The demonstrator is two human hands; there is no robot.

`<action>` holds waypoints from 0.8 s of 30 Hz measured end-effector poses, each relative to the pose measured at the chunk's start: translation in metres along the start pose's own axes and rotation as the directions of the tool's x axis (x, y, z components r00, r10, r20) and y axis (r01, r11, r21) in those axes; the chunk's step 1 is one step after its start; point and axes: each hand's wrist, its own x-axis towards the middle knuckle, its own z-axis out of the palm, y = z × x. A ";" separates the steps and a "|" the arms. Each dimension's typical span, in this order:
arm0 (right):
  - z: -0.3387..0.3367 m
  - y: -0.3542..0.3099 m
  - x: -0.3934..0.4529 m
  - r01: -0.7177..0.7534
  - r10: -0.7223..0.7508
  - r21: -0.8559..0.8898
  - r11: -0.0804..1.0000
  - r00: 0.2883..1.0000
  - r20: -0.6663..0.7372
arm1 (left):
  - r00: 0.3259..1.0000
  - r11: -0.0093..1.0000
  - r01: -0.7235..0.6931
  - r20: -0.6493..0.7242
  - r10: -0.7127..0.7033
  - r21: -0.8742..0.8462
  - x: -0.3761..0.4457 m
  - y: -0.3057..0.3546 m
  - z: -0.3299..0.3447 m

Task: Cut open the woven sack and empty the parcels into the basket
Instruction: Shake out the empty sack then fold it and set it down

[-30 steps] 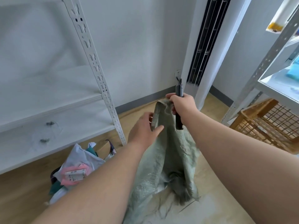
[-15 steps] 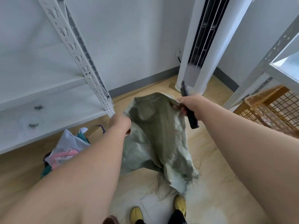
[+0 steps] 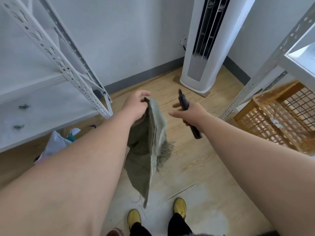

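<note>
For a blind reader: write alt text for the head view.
The left hand holds up a limp green woven sack; the right hand grips a dark cutter, apart from it. A wooden lattice basket stands to the right.

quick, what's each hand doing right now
Left hand: grips the top edge of the limp woven sack.
Right hand: holds the dark cutter, index finger and thumb loosely extended.

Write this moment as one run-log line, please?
left hand: grips hanging woven sack | right hand: holds cutter, apart from sack | basket: right, under shelf | parcels: floor, left
</note>
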 end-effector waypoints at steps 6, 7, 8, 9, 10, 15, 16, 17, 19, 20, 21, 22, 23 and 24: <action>0.010 -0.025 0.013 0.180 -0.179 -0.002 0.984 0.980 -0.088 | 0.978 0.985 -0.161 0.121 0.168 -0.065 -0.013 0.059 0.007; 0.007 -0.025 0.016 0.172 -0.166 0.024 0.985 0.974 -0.154 | 0.981 0.987 -0.148 0.119 0.154 -0.055 -0.012 0.061 0.003; 0.003 -0.025 0.019 0.164 -0.147 0.059 0.985 0.963 -0.224 | 0.981 0.994 -0.106 0.159 0.107 -0.014 -0.011 0.060 -0.003; -0.003 -0.025 0.021 0.166 -0.133 0.097 0.981 0.949 -0.284 | 0.971 0.995 -0.048 0.237 0.026 0.086 -0.009 0.057 -0.010; -0.009 -0.025 0.022 0.174 -0.122 0.141 0.975 0.941 -0.315 | 0.946 0.971 -0.013 0.317 -0.065 0.237 -0.008 0.054 -0.015; -0.031 -0.025 0.023 0.138 -0.109 0.316 0.938 0.988 -0.109 | 0.927 0.686 -0.002 0.259 -0.272 0.728 -0.009 0.028 -0.019; -0.033 -0.025 0.022 0.131 -0.108 0.325 0.937 0.990 -0.086 | 0.948 0.672 0.015 0.203 -0.245 0.740 -0.009 0.023 -0.015; -0.034 -0.024 0.021 0.131 -0.108 0.322 0.938 0.990 -0.089 | 0.971 0.671 0.034 0.133 -0.197 0.740 -0.008 0.020 -0.012; -0.037 -0.021 0.019 0.146 -0.111 0.301 0.942 0.985 -0.129 | 0.998 0.730 0.051 -0.021 -0.051 0.682 -0.008 0.021 -0.009; -0.038 -0.020 0.018 0.155 -0.118 0.284 0.946 0.982 -0.146 | 0.997 0.761 0.034 -0.078 0.022 0.648 -0.009 0.025 -0.008; -0.038 -0.019 0.017 0.167 -0.128 0.243 0.956 0.977 -0.169 | 0.993 0.763 0.000 -0.091 0.076 0.646 -0.009 0.031 -0.007; -0.037 -0.019 0.016 0.180 -0.140 0.170 0.969 0.964 -0.225 | 0.992 0.735 -0.032 -0.067 0.105 0.677 -0.010 0.037 -0.005; -0.035 -0.021 0.015 0.195 -0.161 0.074 0.978 0.930 -0.330 | 0.993 0.693 -0.057 -0.031 0.114 0.719 -0.010 0.042 -0.004; -0.034 -0.024 0.013 0.218 -0.200 -0.016 0.976 0.863 -0.464 | 0.994 0.652 -0.063 -0.013 0.111 0.756 -0.011 0.047 -0.002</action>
